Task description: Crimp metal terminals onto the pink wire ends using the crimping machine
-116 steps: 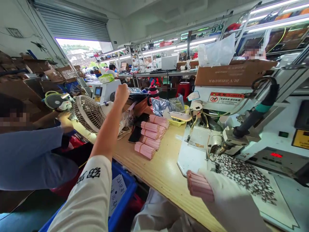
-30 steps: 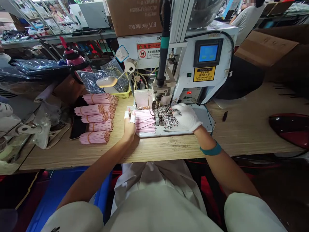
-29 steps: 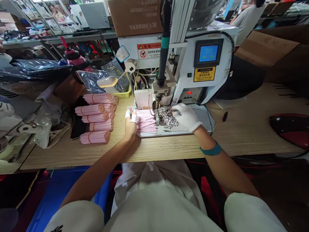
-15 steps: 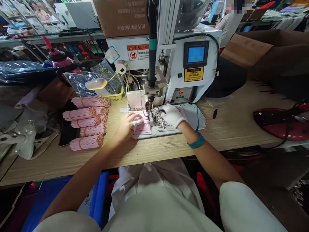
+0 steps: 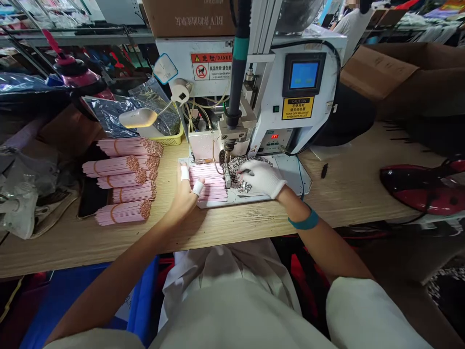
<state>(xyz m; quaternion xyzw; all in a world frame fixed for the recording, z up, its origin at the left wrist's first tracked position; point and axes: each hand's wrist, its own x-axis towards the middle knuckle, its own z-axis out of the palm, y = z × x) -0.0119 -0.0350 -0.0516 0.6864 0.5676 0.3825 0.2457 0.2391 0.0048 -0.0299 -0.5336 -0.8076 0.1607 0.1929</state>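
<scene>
Left hand [image 5: 184, 196] off wires [image 5: 208, 182] — CAUTION label [image 5: 298, 107]

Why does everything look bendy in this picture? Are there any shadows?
In the head view, the wide lens bends things: the sleeve looks huge up close, and the machine's post leans. The left hand throws a soft shadow on the wooden bench, and the right hand looks bright in its white glove.

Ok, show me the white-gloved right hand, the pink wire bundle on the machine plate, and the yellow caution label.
White-gloved right hand [image 5: 259, 178], head view, glove's back.
Pink wire bundle [image 5: 208, 182], head view, its middle.
Yellow caution label [image 5: 297, 107], head view, label's centre.
</scene>
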